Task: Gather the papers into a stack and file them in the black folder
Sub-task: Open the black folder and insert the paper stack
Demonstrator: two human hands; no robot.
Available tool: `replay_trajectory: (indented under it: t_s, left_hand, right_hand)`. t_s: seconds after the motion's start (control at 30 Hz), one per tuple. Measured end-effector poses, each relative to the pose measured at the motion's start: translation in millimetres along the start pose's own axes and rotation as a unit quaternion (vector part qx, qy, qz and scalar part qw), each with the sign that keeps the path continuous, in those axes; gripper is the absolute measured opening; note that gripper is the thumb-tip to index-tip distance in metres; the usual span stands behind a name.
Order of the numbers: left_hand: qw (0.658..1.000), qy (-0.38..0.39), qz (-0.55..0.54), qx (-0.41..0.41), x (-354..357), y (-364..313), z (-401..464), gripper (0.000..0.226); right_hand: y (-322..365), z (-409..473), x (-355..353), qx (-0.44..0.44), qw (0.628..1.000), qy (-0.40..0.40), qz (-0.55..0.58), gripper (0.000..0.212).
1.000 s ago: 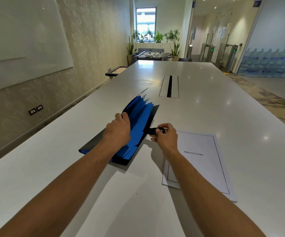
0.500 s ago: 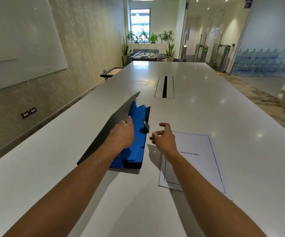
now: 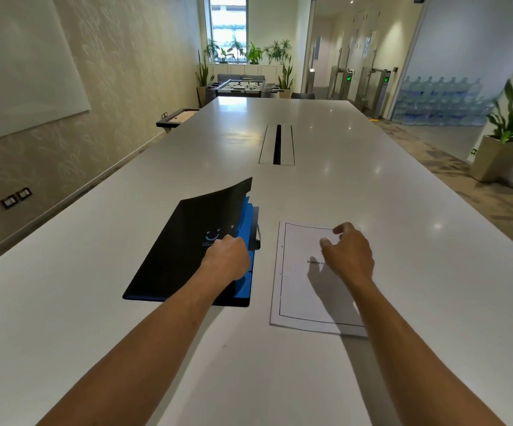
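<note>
The black folder (image 3: 181,250) lies on the white table (image 3: 372,192), its cover lowered over blue inner pockets that show along its right edge. My left hand (image 3: 227,259) grips that right edge of the folder's cover, fingers curled under it. To the right lies a stack of white papers (image 3: 298,290) with a black border and a printed title, partly hidden by my right hand (image 3: 349,255). That hand hovers just above the papers with fingers apart, holding nothing.
A cable slot (image 3: 277,144) runs along the table's middle, farther away. A potted plant (image 3: 501,149) stands on the floor at the right. A whiteboard (image 3: 18,63) hangs on the left wall. A foosball table (image 3: 244,87) stands beyond the table's far end.
The folder's cover has swung down from upright to nearly flat over the blue pockets. My right hand let go of the folder's strap and moved right, over the papers.
</note>
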State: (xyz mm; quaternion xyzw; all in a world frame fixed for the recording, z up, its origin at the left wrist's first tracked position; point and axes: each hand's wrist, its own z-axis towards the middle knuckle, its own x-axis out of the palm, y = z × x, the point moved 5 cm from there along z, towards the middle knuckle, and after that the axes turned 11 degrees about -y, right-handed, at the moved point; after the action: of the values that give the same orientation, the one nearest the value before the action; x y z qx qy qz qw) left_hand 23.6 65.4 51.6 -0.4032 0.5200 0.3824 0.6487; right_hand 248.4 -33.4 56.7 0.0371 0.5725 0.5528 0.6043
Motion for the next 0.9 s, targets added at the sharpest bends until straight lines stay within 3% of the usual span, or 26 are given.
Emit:
replay_trajectory:
  t_s: [0.23, 0.63, 0.9]
  left_hand:
    - [0.999, 0.017, 0.034, 0.022, 14, -17, 5, 0.068]
    - [0.996, -0.001, 0.087, 0.02, 18, -29, -3, 0.087]
    - [0.993, 0.002, 0.115, 0.012, 21, -29, -2, 0.091]
  right_hand:
    - [-51, 6, -24, 0.054, 0.992, 0.013, -0.11, 0.047]
    - [-70, -5, -31, 0.102, 0.977, 0.068, -0.175, 0.051]
    - [-60, 1, -32, 0.142, 0.98, 0.099, -0.1, 0.045]
